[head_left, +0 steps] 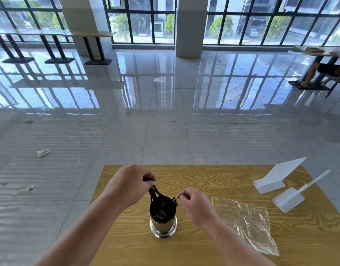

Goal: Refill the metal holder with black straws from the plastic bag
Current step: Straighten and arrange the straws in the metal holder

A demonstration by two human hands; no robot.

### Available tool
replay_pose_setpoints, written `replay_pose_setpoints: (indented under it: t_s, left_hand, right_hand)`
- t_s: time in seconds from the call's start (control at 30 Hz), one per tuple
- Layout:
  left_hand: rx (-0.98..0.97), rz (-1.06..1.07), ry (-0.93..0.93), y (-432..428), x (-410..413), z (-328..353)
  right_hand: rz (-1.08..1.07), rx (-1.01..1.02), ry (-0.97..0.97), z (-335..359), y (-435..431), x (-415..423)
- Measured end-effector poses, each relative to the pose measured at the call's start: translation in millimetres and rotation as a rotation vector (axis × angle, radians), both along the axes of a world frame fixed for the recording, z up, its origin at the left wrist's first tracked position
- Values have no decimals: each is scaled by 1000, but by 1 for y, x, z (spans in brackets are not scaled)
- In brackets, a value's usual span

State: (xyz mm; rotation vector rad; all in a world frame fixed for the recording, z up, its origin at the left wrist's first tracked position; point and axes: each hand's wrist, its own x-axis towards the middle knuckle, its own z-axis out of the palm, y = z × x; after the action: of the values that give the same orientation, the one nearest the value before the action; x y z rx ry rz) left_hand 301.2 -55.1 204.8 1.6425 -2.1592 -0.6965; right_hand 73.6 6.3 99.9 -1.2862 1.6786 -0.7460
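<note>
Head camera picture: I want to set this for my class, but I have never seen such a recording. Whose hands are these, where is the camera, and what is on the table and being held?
There is no machine here. A person wears a wide-angle camera on the head, which looks forward and down, so the two bare arms reaching in from the bottom are the wearer's own.

On the wooden table stands a metal holder, already holding black straws. The left hand grips a small bunch of straws whose lower ends are in the holder. The right hand pinches at straw tips by the holder's rim. To the right lies a clear plastic bag, flat and apparently empty. Further right are two white plastic items; I cannot tell what they are for.

Beyond the table is a shiny tiled floor and large windows.
</note>
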Motion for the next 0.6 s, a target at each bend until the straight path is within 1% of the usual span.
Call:
replay_pose_setpoints:
  t_s: [0.1,0.17,0.27,0.33,0.4,0.47,0.53,0.6]
  left_hand:
    - [-7,25,32,-3,7,9]
    - [-15,58,61,-5,12,14]
    - [-79,95,121,-9,21,21]
    - [-134,133,186,-12,26,26]
    - [-159,183,319,-13,27,27]
    - [-124,218,520,-13,23,25]
    - [-44,217,727,-11,16,20]
    - [85,208,933,-9,10,12]
  right_hand:
    - [-28,14,-68,1,0,-6]
    - [-51,11,-77,2,0,-9]
    - [-108,12,-82,4,1,-15]
    - [-132,36,-147,7,4,-21]
    - [-67,115,-311,12,8,-21]
    - [74,223,-484,21,10,-14]
    - [171,304,-626,28,8,-3]
    - [176,323,-780,37,2,7]
